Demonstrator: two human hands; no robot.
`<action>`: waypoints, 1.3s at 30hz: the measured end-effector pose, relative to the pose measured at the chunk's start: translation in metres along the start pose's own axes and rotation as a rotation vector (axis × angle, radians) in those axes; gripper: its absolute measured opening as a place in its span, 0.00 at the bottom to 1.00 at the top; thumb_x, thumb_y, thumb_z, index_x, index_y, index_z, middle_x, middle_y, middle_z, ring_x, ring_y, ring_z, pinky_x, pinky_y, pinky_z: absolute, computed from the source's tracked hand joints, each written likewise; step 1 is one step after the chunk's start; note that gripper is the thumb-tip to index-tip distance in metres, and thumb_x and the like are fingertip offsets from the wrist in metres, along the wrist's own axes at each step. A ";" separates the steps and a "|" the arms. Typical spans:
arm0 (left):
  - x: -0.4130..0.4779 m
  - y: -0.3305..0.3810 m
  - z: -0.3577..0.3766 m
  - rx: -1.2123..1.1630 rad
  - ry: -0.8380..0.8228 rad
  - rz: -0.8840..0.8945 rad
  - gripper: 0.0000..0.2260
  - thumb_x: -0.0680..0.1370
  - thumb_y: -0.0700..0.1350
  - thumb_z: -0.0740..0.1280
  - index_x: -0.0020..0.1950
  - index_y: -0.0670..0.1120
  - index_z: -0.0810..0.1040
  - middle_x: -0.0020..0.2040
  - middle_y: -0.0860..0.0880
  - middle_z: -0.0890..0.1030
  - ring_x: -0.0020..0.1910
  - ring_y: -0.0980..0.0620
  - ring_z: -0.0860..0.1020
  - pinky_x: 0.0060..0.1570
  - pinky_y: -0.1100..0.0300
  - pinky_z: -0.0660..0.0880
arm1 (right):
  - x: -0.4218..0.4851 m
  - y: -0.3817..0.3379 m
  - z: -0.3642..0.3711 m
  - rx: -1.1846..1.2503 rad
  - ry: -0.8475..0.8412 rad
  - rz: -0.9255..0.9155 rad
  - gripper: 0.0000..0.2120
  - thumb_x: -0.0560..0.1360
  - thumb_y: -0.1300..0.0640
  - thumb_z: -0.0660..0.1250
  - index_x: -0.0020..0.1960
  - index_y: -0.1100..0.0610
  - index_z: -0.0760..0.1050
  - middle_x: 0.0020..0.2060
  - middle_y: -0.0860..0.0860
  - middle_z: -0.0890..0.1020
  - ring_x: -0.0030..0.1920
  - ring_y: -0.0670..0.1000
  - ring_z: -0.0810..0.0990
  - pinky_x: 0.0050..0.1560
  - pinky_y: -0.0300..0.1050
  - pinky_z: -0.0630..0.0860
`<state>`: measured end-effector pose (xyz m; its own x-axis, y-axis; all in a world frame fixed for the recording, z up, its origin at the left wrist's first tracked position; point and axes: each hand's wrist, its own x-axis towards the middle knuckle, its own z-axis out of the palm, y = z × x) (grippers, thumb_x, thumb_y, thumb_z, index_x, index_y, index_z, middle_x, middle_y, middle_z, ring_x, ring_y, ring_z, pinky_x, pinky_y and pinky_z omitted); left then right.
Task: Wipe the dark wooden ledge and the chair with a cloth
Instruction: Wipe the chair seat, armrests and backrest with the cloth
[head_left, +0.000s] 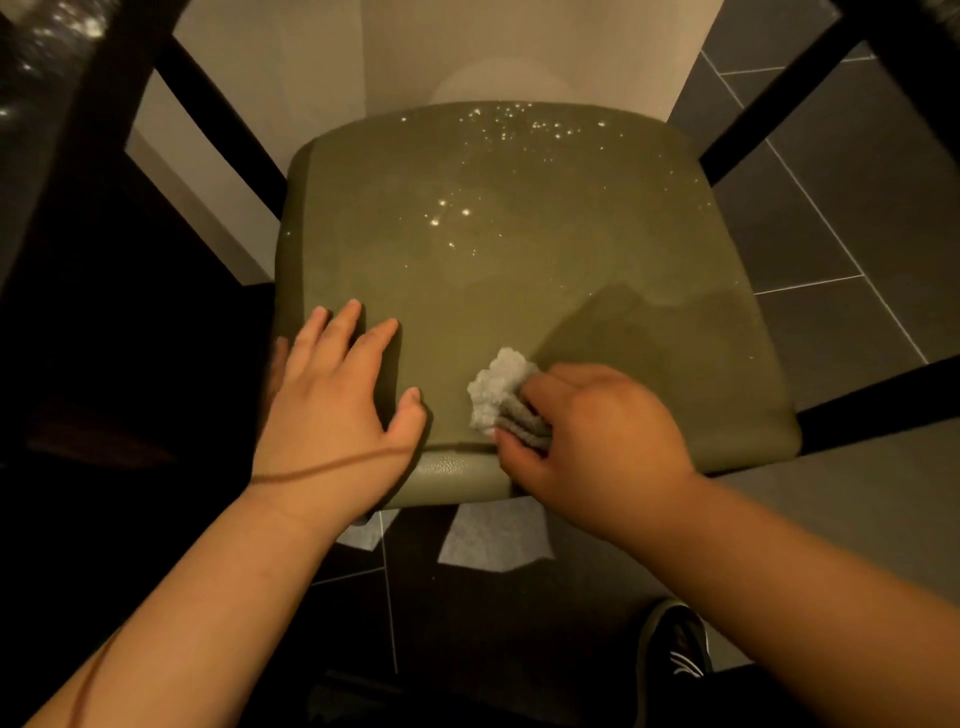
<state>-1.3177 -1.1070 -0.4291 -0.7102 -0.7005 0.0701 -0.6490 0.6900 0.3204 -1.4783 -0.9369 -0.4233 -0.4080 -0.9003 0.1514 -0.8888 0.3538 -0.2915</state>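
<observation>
Head view: dark bars flank the seat, with tiled floor and a shoe below. The left hand lies flat on the seat. The right hand clutches the cloth, whose bunched end points toward the seat's back.

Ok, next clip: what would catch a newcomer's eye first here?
The olive-green padded chair seat fills the middle, dotted with glinting specks toward its far edge. At its near edge the right hand grips a crumpled white cloth, while the left hand rests flat on the seat beside it.
</observation>
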 end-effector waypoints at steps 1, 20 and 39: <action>0.002 0.006 0.000 -0.006 0.000 0.039 0.32 0.75 0.61 0.61 0.78 0.52 0.71 0.81 0.46 0.66 0.82 0.43 0.58 0.82 0.39 0.52 | 0.001 0.001 0.002 0.009 -0.001 -0.010 0.15 0.74 0.38 0.63 0.38 0.47 0.67 0.34 0.44 0.68 0.35 0.48 0.67 0.36 0.43 0.63; 0.014 0.022 0.013 0.019 -0.047 0.170 0.30 0.76 0.62 0.60 0.77 0.52 0.73 0.81 0.47 0.67 0.82 0.44 0.58 0.82 0.43 0.52 | -0.005 0.061 -0.010 -0.163 0.155 0.201 0.16 0.72 0.42 0.71 0.36 0.52 0.72 0.33 0.52 0.76 0.36 0.59 0.77 0.34 0.45 0.64; 0.021 0.057 0.020 0.030 -0.119 0.235 0.32 0.76 0.63 0.59 0.78 0.52 0.70 0.82 0.44 0.63 0.83 0.42 0.56 0.82 0.40 0.48 | -0.011 0.101 -0.033 -0.239 0.240 0.480 0.17 0.75 0.41 0.67 0.38 0.51 0.68 0.35 0.51 0.72 0.40 0.62 0.78 0.34 0.46 0.62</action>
<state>-1.3748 -1.0785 -0.4284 -0.8685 -0.4950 0.0267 -0.4689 0.8378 0.2798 -1.5700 -0.8826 -0.4228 -0.7878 -0.5521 0.2730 -0.6036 0.7803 -0.1640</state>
